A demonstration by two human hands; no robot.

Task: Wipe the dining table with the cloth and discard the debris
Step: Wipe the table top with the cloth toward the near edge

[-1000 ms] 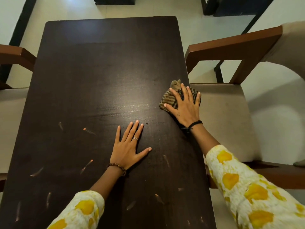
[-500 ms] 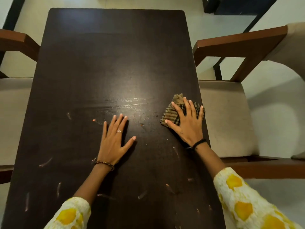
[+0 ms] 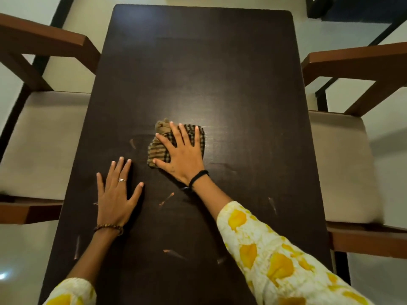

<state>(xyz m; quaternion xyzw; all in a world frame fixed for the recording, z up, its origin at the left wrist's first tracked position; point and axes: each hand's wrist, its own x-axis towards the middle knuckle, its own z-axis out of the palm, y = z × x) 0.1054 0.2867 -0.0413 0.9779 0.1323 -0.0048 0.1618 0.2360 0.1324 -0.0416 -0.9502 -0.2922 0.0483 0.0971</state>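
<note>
A dark brown dining table (image 3: 198, 62) fills the middle of the view. My right hand (image 3: 182, 155) presses flat on a crumpled brown checked cloth (image 3: 157, 150) near the table's centre, fingers spread over it. My left hand (image 3: 115, 194) lies flat and open on the tabletop, just left of and nearer than the cloth, palm down. Several thin pale and orange scraps of debris (image 3: 166, 199) lie scattered on the near half of the table, around and below both hands.
A wooden armchair with a beige cushion (image 3: 37, 139) stands at the table's left side, and another armchair (image 3: 343, 164) at the right. Their armrests sit close to the table edges. Pale floor shows beyond the far end.
My right hand has slid the cloth from the table's right edge leftward to the centre. My left hand has shifted left across the tabletop. The view has moved too.
</note>
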